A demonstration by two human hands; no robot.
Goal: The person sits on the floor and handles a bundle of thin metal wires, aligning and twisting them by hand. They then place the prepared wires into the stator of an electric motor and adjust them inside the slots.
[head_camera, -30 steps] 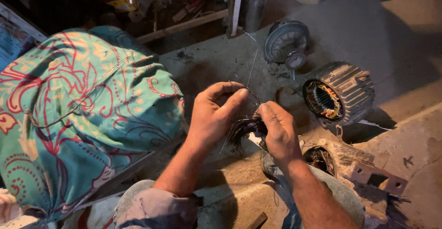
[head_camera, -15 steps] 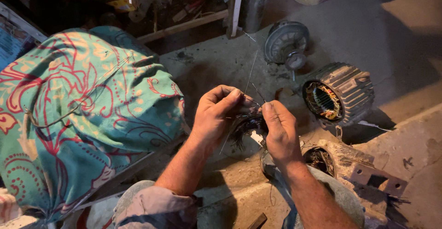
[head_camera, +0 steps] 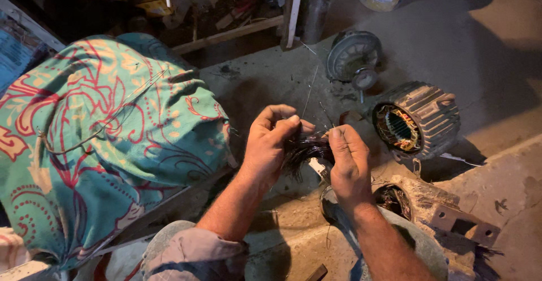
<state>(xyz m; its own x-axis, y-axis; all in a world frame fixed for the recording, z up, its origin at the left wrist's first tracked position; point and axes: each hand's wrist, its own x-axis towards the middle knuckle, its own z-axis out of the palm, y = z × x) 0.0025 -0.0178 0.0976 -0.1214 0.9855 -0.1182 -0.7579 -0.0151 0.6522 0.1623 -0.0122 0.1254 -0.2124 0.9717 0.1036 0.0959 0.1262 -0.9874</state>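
**Both hands on a dark wire bundle beside the open stator**

Left hand (head_camera: pixel 271 140) and right hand (head_camera: pixel 347 159) each pinch an end of a dark wire bundle (head_camera: pixel 305 148), held up between them, likely to keep the strands taut and together. It sits just left of the ribbed stator housing (head_camera: pixel 420 120), which lies on its side on the concrete floor (head_camera: pixel 485 49) with its opening facing the hands. End cap (head_camera: pixel 353 55) lies beyond the housing; patterned teal cloth (head_camera: pixel 101 140) is well to its left.

Fine dark glossy wire strands (head_camera: pixel 305 148) are pinched between both hands, beside a ribbed dull-metal motor housing (head_camera: pixel 420 120) with shiny copper windings inside, on a rough, dusty concrete floor (head_camera: pixel 480 49) near patterned teal cloth (head_camera: pixel 107 140).
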